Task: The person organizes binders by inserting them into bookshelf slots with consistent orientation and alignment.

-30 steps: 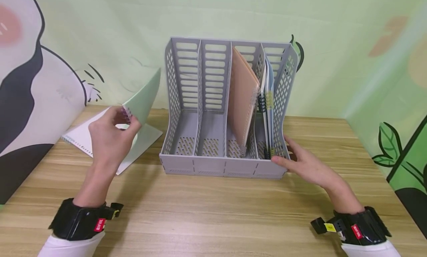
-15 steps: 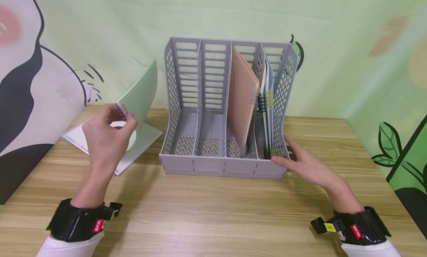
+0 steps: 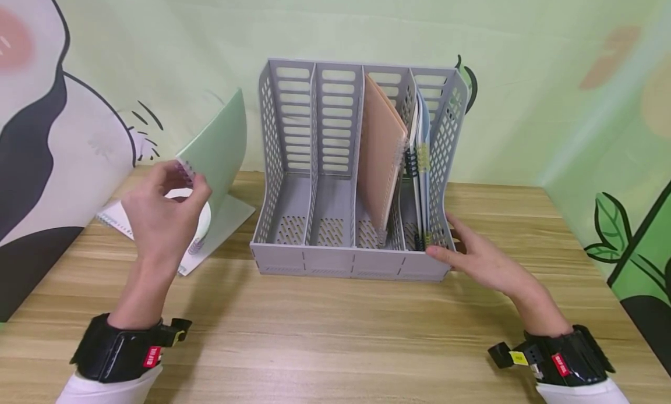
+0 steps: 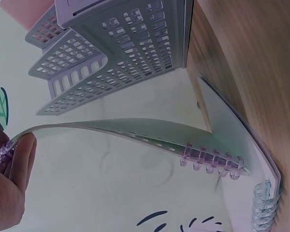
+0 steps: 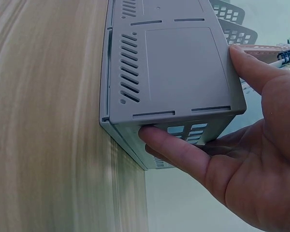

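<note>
My left hand (image 3: 159,209) pinches a pale green spiral notebook (image 3: 222,139) at the upper end of its purple coil binding. The notebook stands tilted and bowed, its lower end right over a white spiral notebook (image 3: 233,215) lying on the table. In the left wrist view, the purple coils (image 4: 210,162) at that lower end show close to the white notebook's clear coil (image 4: 265,208). At the grey file organizer (image 3: 327,261), my right hand (image 3: 484,258) grips the front right corner. Its thumb lies on the front rim and its fingers against the side wall.
A salmon-pink spiral notebook (image 3: 382,153) leans in the organizer's third compartment from the left. In the rightmost one stand blue and white notebooks (image 3: 421,159) with black and yellow coils. A green printed backdrop (image 3: 514,101) rises behind the wooden table (image 3: 335,346).
My left hand has moved a little to the left, bringing the green notebook's held end with it. The notebook's far edge now reaches higher. My right hand stays on the organizer's corner.
</note>
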`<state>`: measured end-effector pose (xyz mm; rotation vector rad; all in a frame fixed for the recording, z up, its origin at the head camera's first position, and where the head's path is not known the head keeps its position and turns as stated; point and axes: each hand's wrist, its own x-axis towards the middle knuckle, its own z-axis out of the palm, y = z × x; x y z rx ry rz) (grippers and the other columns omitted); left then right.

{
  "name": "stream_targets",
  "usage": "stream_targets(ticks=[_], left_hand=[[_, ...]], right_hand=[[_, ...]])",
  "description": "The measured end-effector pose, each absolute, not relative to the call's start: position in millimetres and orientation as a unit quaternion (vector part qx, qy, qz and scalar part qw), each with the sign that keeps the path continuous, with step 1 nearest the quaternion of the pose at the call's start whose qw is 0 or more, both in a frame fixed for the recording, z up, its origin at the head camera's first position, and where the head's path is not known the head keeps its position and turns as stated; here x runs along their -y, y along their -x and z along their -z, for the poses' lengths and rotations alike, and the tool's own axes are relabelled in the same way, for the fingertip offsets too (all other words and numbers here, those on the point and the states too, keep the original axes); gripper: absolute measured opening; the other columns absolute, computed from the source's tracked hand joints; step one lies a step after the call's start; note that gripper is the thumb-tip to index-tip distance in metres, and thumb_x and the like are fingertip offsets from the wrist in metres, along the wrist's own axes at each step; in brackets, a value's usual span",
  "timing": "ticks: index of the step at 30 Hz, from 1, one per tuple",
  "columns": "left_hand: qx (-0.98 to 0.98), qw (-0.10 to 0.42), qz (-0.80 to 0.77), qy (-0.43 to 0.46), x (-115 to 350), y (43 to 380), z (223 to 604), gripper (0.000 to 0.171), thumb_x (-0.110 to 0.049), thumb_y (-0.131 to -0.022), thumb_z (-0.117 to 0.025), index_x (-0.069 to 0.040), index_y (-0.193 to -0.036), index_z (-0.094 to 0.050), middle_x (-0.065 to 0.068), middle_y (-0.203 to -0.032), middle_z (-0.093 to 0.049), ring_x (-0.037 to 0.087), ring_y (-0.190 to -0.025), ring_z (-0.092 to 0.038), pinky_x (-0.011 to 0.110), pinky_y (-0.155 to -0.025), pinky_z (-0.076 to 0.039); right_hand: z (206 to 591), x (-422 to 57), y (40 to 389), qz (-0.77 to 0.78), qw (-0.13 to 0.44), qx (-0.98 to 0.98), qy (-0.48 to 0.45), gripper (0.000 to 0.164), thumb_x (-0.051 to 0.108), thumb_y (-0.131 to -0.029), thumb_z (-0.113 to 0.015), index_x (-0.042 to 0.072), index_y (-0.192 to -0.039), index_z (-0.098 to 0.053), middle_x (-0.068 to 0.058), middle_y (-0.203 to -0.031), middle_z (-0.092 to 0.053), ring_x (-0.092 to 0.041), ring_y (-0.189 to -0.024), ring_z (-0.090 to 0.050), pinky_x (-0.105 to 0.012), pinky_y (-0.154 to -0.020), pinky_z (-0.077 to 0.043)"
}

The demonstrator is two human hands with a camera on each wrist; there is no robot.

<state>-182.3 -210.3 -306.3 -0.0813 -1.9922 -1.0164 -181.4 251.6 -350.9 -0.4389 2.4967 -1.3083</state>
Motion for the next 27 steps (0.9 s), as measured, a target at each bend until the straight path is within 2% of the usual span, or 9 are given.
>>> stream_targets(ticks=[13, 27], left_hand=[[0.775, 0.473, 0.418, 0.019, 207, 180, 299, 0.013, 0.002, -0.083, -0.066, 0.008, -0.094, -0.070, 0.010, -0.084, -0.067, -0.013, -0.073, -0.058, 0.007, -0.057, -0.046], [0.771, 0.468, 0.433, -0.001, 203, 172, 291, 0.014, 0.003, -0.085, -0.065, 0.010, -0.097, -0.068, 0.012, -0.086, -0.068, -0.011, -0.072, -0.059, 0.008, -0.061, -0.048]], right_hand=[[351, -251, 182, 0.456, 0.141, -0.865, 0.157, 0.082, 0.030, -0.101, -0.058, 0.009, -0.159, -0.004, -0.028, -0.148, -0.030, -0.048, -0.130, -0.040, -0.038, -0.085, -0.052], [351, -252, 181, 0.456, 0.141, -0.865, 0.156, 0.082, 0.030, -0.101, -0.058, 0.010, -0.159, -0.003, -0.029, -0.148, -0.031, -0.048, -0.129, -0.040, -0.038, -0.086, -0.052]])
